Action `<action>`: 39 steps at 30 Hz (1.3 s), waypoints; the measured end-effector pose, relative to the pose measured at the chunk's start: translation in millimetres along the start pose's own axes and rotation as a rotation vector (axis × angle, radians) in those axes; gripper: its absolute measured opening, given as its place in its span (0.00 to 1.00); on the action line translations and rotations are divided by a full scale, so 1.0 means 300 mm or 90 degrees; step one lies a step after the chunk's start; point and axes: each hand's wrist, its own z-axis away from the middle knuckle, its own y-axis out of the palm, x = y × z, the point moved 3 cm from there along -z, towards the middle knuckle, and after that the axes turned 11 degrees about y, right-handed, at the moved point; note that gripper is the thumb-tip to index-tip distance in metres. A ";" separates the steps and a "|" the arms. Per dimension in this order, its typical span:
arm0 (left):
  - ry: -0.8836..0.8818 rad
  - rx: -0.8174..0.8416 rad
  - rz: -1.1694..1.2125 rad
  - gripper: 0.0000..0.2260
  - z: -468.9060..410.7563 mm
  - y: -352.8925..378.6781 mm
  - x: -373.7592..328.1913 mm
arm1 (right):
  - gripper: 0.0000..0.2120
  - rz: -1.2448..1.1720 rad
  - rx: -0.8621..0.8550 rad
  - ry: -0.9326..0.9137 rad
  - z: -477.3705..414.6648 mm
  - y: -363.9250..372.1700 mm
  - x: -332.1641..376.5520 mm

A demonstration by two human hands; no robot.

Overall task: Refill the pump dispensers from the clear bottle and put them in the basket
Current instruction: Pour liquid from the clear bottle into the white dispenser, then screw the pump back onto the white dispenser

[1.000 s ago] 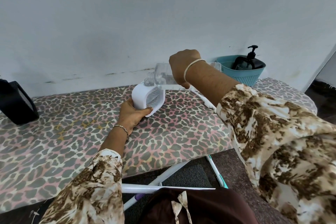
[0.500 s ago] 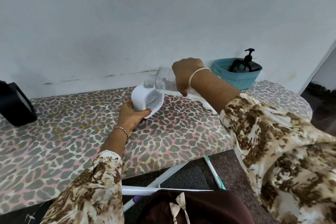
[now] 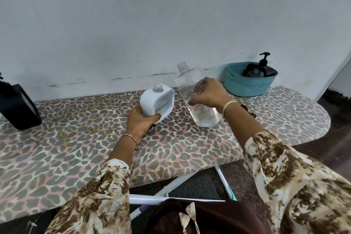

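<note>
A white dispenser body (image 3: 152, 100) with an open neck and no pump stands on the leopard-print board (image 3: 76, 138). My left hand (image 3: 141, 121) grips its lower left side. Just to its right, my right hand (image 3: 208, 94) holds the clear bottle (image 3: 191, 80) nearly upright, its base on or just above the board, with clear liquid in its lower part and its mouth uncapped. A teal basket (image 3: 245, 85) at the back right holds a black pump dispenser (image 3: 263, 66).
A black bag-like object (image 3: 17, 108) stands at the left edge of the board against the pale wall. A small dark object (image 3: 248, 111) lies behind my right wrist. White board legs (image 3: 171, 188) and dark floor show below the near edge.
The clear bottle was tipped sideways with its mouth at the white dispenser's neck; now my right hand has drawn it right and turned it upright. My left hand still holds the dispenser.
</note>
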 end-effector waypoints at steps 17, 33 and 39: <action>0.001 0.011 0.021 0.26 0.006 0.004 -0.015 | 0.28 -0.370 -0.219 0.093 -0.110 0.229 0.006; 0.032 0.037 0.082 0.26 0.020 0.002 -0.024 | 0.40 -0.298 -0.035 0.055 -0.009 0.194 -0.056; 0.052 0.018 0.046 0.25 0.029 -0.005 -0.012 | 0.45 -0.071 -0.064 0.058 0.079 0.157 -0.188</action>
